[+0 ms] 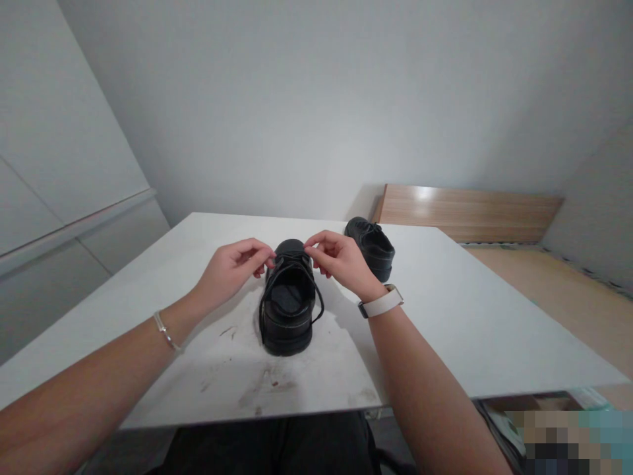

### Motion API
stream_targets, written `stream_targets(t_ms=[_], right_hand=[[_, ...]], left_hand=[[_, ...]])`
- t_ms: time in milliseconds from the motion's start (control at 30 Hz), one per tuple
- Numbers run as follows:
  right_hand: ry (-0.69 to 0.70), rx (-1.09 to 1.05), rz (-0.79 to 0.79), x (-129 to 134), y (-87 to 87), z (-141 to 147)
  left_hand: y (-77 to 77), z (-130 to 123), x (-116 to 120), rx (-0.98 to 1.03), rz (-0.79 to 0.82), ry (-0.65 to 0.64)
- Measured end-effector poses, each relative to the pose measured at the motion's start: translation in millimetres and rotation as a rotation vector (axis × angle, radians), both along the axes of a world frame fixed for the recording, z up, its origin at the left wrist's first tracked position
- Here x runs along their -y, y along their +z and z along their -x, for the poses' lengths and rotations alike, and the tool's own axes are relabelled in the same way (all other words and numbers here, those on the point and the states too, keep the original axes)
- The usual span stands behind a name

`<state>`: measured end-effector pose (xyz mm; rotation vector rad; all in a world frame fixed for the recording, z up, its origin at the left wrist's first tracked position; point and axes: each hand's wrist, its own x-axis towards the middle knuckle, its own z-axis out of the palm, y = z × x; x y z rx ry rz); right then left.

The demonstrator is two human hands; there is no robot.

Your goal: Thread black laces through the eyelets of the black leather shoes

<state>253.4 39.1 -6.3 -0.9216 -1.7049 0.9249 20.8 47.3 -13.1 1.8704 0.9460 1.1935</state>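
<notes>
A black lace-up shoe [287, 328] stands upright on the white table [445, 316], its heel toward me and its opening facing up. My left hand [233, 269] is at the shoe's left side, thumb and forefinger pinched on the lace near the front eyelets. Across from it, my right hand [340, 258] pinches the lace at the right side. The loose ends of the black shoelace [322, 305] hang down both sides of the shoe. A second black shoe [378, 254], its lace tied in a bow, sits behind my right hand.
Dirt smudges [271, 386] mark the tabletop near its front edge. Behind the table rises a pale wall [297, 119]. A wooden headboard [469, 211] and a bare tan board [544, 277] lie at the right. Partly blurred items are at the lower right.
</notes>
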Motion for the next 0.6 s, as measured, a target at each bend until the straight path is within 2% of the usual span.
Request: stream_targets(t_ms=[133, 267, 500, 600], right_hand=[[0.034, 0.08, 0.028, -6.6, -8.7, 1.8], [0.028, 0.032, 0.033, -7.6, -12.3, 5.3], [-0.143, 0.06, 0.067, -12.6, -19.3, 6.7], [-0.191, 0.194, -0.048, -11.0, -19.2, 7.4]], left_hand=[[-14.8, -7.4, -3.6, -0.057, 0.042, 0.014], [-17.7, -6.2, -5.9, -0.074, -0.039, 0.046], [-16.8, -6.4, -5.8, -0.176, -0.155, 0.122], [-17.2, -8.3, -5.3, -0.213, -0.194, 0.137]])
